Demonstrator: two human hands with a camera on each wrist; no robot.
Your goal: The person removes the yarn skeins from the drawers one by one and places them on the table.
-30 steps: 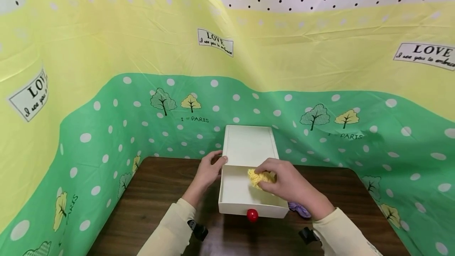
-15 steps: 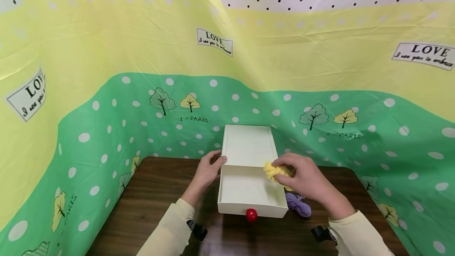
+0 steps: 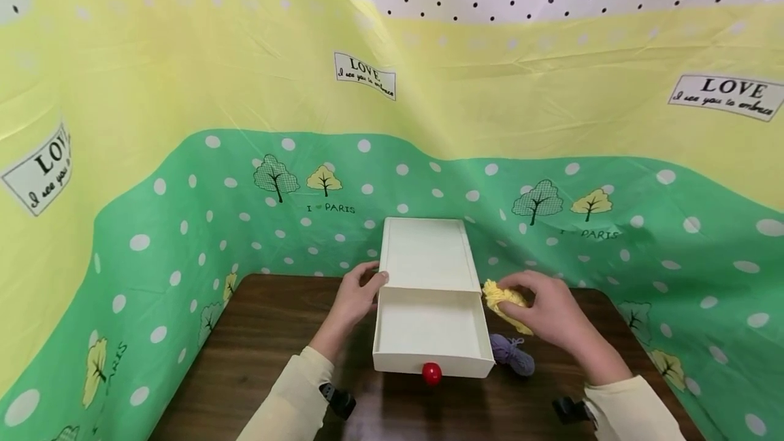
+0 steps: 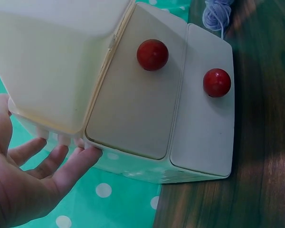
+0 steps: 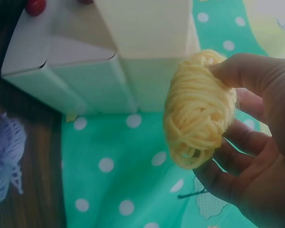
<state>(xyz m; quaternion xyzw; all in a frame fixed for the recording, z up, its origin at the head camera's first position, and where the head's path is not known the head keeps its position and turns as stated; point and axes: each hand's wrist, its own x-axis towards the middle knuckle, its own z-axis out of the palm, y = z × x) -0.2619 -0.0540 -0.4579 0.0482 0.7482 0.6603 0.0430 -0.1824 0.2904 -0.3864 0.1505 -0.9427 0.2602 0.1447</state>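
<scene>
A white drawer cabinet [image 3: 429,250] stands at the back of the table, its top drawer [image 3: 431,325] pulled out with nothing inside. My left hand [image 3: 358,291] rests against the cabinet's left side, fingers spread along that wall in the left wrist view. To the right of the drawer, my right hand [image 3: 545,305] pinches a small skein of yellow yarn [image 5: 199,109] between thumb and fingers, off the table. A skein of purple yarn [image 3: 513,356] lies on the table just right of the drawer front, below the right hand.
Two lower drawers with red knobs [image 4: 152,54] are pushed in beneath the top one. A red knob [image 3: 431,373] also sticks out from the top drawer's front. The dark wooden table [image 3: 275,346] ends at a patterned green and yellow cloth [image 3: 343,257] behind and at the sides.
My right hand has carried the yellow yarn from over the open drawer out to its right side, bringing the purple skein into fuller view. The left hand stays at the cabinet's side.
</scene>
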